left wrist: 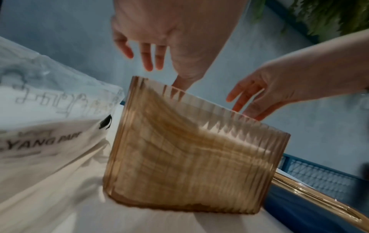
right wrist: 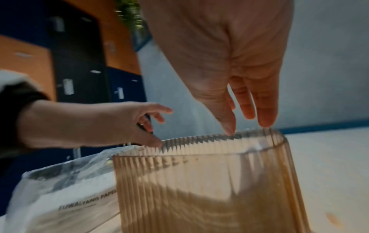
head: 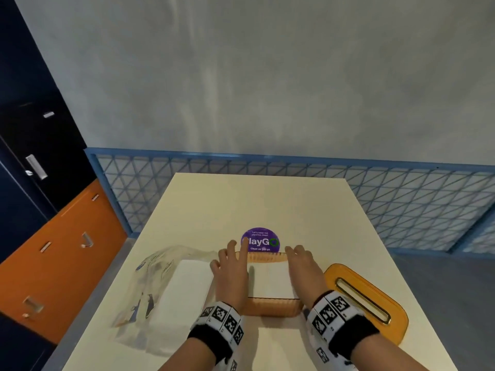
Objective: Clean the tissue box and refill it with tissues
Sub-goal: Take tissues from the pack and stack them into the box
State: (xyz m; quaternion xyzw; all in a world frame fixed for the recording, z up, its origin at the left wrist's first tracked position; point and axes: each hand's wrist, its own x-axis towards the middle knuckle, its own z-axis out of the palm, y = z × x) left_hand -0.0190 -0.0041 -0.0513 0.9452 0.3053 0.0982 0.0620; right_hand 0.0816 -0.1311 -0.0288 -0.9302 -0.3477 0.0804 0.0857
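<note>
Tissue box [head: 273, 306], amber, lidless, tissues [head: 270, 281] inside: stands on the tabletop [head: 257, 204] directly between my hands, long axis running away from me, left hand [head: 231, 274] and right hand [head: 304, 271] equally near, both spread loosely at its long walls, gripping nothing.
</note>
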